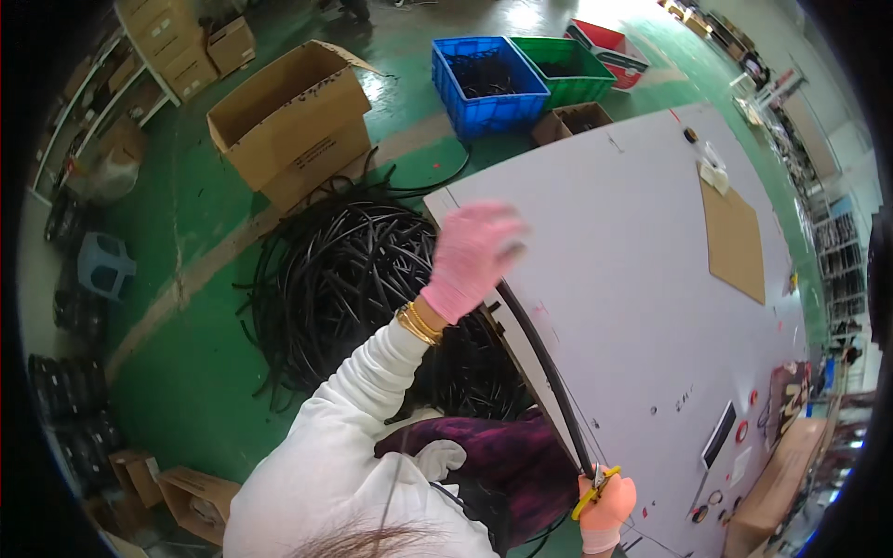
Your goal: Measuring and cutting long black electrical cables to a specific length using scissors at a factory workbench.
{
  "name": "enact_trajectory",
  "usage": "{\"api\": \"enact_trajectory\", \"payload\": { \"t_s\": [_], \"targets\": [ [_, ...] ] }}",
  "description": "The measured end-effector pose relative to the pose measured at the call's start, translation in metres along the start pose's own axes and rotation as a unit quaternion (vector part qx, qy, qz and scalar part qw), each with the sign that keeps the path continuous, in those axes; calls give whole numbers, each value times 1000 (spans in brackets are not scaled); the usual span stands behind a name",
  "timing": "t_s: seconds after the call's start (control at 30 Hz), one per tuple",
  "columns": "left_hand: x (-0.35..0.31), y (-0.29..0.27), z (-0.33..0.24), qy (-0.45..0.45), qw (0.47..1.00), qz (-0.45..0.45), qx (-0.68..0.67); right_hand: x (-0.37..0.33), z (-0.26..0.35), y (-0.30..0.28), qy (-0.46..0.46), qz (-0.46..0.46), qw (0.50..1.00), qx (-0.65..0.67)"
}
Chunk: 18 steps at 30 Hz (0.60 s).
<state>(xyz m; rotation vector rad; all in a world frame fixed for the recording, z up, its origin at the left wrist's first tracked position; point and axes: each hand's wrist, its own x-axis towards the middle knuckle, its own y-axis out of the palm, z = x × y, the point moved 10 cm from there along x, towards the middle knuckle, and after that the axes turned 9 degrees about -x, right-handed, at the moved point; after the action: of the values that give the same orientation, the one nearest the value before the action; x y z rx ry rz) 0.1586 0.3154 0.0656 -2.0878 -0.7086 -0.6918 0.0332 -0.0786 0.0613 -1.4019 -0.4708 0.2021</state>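
My left hand (476, 256), in a pink glove, is over the left edge of the white table (642, 270). Its fingers are smeared by motion, and whether they hold anything does not show. A long black rubber strip (549, 367) runs along that edge, from just below the left hand down to my right hand (609, 510). That hand wears an orange-pink glove and is closed around yellow-handled scissors (593, 490). The scissors' blades are at the strip's lower end; whether they touch it is hard to see. A big heap of black strips (344, 270) lies on the floor left of the table.
Beyond the heap stands an open cardboard box (298, 121). A blue crate (488, 88) holding black pieces, a green crate (563, 70) and a red box (609, 54) are past the table's far edge. On the table lie a brown cardboard sheet (735, 237) and a tape roll (690, 135).
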Motion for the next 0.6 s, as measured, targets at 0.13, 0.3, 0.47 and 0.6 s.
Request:
{"api": "enact_trajectory", "payload": {
  "t_s": [0.13, 0.3, 0.47, 0.6],
  "targets": [
    [-10, 32, -17, 77, 987, 128, -59, 13, 5, 12, 1, 28, 1000, 1],
    [-4, 37, -2, 123, 981, 136, -61, 26, 25, 25, -16, 51, 999, 8],
    [9, 41, 12, 182, 966, 165, -81, 38, 34, 34, -5, 68, 998, 3],
    [10, 47, 23, 163, 961, 214, -64, 38, 31, 36, 12, 62, 998, 10]
  ]
}}
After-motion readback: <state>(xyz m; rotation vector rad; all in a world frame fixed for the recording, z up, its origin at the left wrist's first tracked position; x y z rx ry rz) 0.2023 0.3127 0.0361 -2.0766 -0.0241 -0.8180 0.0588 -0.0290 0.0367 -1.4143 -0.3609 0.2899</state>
